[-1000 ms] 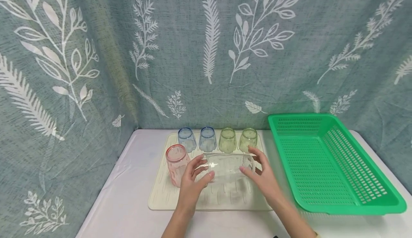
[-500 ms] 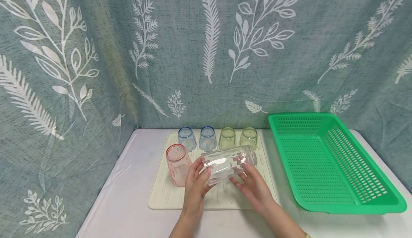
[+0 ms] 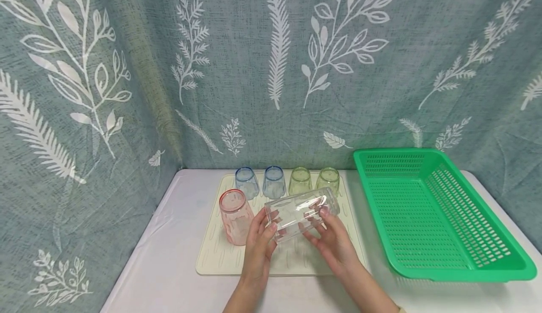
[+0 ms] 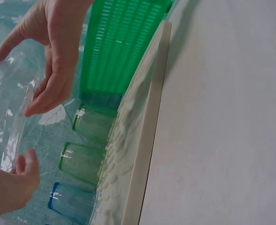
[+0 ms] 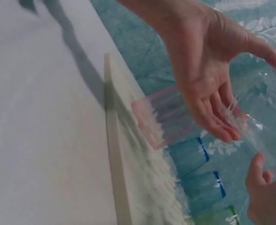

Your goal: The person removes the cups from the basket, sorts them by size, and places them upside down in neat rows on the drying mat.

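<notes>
A clear drinking glass (image 3: 298, 213) lies sideways in the air above the cream drying mat (image 3: 220, 262), its right end tilted up. My left hand (image 3: 257, 252) grips its left end, thumb on the near side and fingers seen through the wall. At the right end my right hand (image 3: 336, 244) holds it from below, with the thumb near the end. In the left wrist view the glass (image 4: 4, 108) spans between both hands. A pink glass (image 3: 235, 221) stands on the mat just left of my left hand.
Two blue glasses (image 3: 274, 183) and two green glasses (image 3: 301, 181) stand in a row along the mat's back edge. A green plastic basket (image 3: 419, 223) sits to the right on the white table (image 3: 169, 237). A leaf-patterned curtain (image 3: 237, 68) hangs behind.
My right hand has shifted from around the glass's right end to underneath it. The glass has gone from level to tilted, right end up. In the last half second it has tilted slightly more.
</notes>
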Tool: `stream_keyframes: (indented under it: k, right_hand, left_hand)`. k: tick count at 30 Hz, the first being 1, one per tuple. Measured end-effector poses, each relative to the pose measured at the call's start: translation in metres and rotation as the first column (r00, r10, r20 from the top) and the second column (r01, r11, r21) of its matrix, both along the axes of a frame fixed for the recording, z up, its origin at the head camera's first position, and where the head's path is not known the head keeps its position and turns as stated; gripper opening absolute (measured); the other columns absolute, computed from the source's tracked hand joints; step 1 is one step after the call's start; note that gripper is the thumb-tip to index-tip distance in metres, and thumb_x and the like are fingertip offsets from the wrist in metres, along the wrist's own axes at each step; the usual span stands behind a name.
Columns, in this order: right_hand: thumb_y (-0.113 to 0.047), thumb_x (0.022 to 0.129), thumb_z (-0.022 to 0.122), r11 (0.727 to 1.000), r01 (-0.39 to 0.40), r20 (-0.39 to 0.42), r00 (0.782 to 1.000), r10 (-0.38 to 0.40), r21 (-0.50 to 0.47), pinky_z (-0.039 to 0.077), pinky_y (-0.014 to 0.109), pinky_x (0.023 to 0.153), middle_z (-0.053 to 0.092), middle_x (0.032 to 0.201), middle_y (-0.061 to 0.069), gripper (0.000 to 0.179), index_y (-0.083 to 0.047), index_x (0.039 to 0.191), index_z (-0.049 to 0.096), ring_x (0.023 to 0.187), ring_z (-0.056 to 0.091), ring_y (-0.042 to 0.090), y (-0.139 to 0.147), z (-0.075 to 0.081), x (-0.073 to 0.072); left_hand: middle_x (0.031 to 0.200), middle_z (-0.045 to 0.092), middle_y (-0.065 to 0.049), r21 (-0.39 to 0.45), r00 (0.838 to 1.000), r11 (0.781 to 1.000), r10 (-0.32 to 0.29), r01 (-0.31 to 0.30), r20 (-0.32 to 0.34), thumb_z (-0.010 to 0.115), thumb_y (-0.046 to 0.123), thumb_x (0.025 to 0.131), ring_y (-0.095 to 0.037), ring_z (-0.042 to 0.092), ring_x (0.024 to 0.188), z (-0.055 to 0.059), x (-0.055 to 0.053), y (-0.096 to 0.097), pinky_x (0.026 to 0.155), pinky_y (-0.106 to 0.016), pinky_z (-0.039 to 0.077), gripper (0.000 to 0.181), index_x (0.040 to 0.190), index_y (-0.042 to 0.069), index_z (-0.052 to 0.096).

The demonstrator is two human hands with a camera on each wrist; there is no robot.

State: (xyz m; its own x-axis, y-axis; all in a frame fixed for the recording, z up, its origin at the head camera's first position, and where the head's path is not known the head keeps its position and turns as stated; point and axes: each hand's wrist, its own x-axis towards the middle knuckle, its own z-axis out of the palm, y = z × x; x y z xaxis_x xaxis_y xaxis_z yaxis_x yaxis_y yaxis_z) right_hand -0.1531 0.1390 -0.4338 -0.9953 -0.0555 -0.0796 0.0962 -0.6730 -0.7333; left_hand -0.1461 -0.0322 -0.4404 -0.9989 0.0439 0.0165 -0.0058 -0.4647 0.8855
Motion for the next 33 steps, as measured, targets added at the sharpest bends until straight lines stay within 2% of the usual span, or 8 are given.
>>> stream_keyframes:
  k: [9, 12, 15, 18, 20, 22, 26, 33]
  right_hand:
    - [-0.010, 0.096, 0.052, 0.981, 0.121, -0.051, 0.992, -0.114, 0.153, 0.053, 0.041, 0.091, 0.057, 0.114, 0.002, 0.032, -0.007, 0.128, 0.048, 0.105, 0.060, 0.015, 0.006, 0.010, -0.008]
    - [-0.009, 0.095, 0.056, 0.956, 0.170, -0.070, 0.985, -0.157, 0.240, 0.054, 0.038, 0.088, 0.056, 0.119, 0.005, 0.043, -0.003, 0.135, 0.043, 0.106, 0.059, 0.017, 0.008, 0.013, -0.011]
    - [-0.009, 0.092, 0.061, 0.919, 0.202, -0.089, 0.979, -0.182, 0.339, 0.054, 0.034, 0.087, 0.057, 0.120, 0.003, 0.050, -0.004, 0.139, 0.042, 0.106, 0.060, 0.015, 0.008, 0.015, -0.013]
    - [-0.007, 0.090, 0.066, 0.859, 0.229, -0.128, 0.973, -0.192, 0.457, 0.053, 0.030, 0.086, 0.060, 0.118, 0.004, 0.053, -0.006, 0.139, 0.046, 0.107, 0.060, 0.014, 0.008, 0.014, -0.016]
    - [-0.007, 0.088, 0.070, 0.801, 0.252, -0.165, 0.967, -0.193, 0.543, 0.052, 0.028, 0.085, 0.062, 0.114, 0.006, 0.053, -0.007, 0.136, 0.049, 0.108, 0.057, 0.015, 0.007, 0.012, -0.018]
    - [-0.008, 0.085, 0.074, 0.742, 0.269, -0.207, 0.962, -0.178, 0.614, 0.052, 0.028, 0.085, 0.061, 0.116, 0.007, 0.056, -0.009, 0.136, 0.052, 0.110, 0.055, 0.016, 0.006, 0.010, -0.021]
    - [-0.014, 0.078, 0.082, 0.638, 0.272, -0.258, 0.959, -0.118, 0.720, 0.055, 0.029, 0.082, 0.059, 0.119, 0.009, 0.063, -0.014, 0.134, 0.054, 0.112, 0.053, 0.020, 0.002, 0.006, -0.024]
    - [-0.022, 0.071, 0.088, 0.431, 0.323, -0.347, 0.937, -0.023, 0.843, 0.056, 0.033, 0.082, 0.059, 0.115, 0.005, 0.068, -0.010, 0.130, 0.055, 0.106, 0.055, 0.022, -0.010, 0.000, -0.028]
  left_hand:
    - [0.139, 0.049, -0.014, -0.211, 0.965, 0.967, 0.091, -0.145, -0.247, 0.058, 0.002, 0.091, -0.025, 0.045, 0.128, -0.003, 0.004, -0.015, 0.102, -0.027, 0.042, 0.049, 0.139, -0.003, 0.045]
    - [0.124, 0.060, -0.011, -0.161, 0.887, 0.958, 0.146, -0.238, -0.438, 0.056, -0.009, 0.090, -0.021, 0.056, 0.113, -0.002, 0.005, -0.024, 0.094, -0.026, 0.048, 0.034, 0.125, -0.012, 0.052]
    - [0.109, 0.065, -0.008, -0.040, 0.754, 0.938, 0.251, -0.345, -0.607, 0.049, -0.016, 0.090, -0.017, 0.061, 0.100, 0.001, 0.005, -0.035, 0.088, -0.025, 0.051, 0.022, 0.111, -0.019, 0.054]
    - [0.101, 0.066, -0.010, 0.108, 0.642, 0.886, 0.406, -0.451, -0.650, 0.044, -0.016, 0.090, -0.019, 0.061, 0.093, 0.004, 0.002, -0.048, 0.085, -0.025, 0.050, 0.019, 0.105, -0.019, 0.056]
    - [0.100, 0.065, -0.010, 0.161, 0.610, 0.831, 0.508, -0.532, -0.609, 0.044, -0.013, 0.091, -0.020, 0.059, 0.093, 0.004, -0.002, -0.058, 0.086, -0.026, 0.048, 0.020, 0.105, -0.016, 0.057]
    - [0.102, 0.064, -0.009, 0.143, 0.622, 0.779, 0.584, -0.611, -0.522, 0.046, -0.010, 0.092, -0.020, 0.057, 0.097, 0.002, -0.007, -0.068, 0.089, -0.026, 0.045, 0.021, 0.109, -0.013, 0.058]
    - [0.117, 0.058, -0.006, -0.120, 0.729, 0.728, 0.632, -0.675, -0.262, 0.049, 0.001, 0.096, -0.018, 0.049, 0.111, -0.003, -0.016, -0.089, 0.095, -0.023, 0.038, 0.030, 0.125, -0.004, 0.054]
    - [0.155, 0.023, -0.018, -0.497, 0.874, 0.789, 0.473, -0.362, 0.114, 0.050, 0.027, 0.098, -0.035, 0.019, 0.143, -0.016, -0.024, -0.114, 0.116, -0.049, 0.018, 0.065, 0.152, 0.003, 0.024]
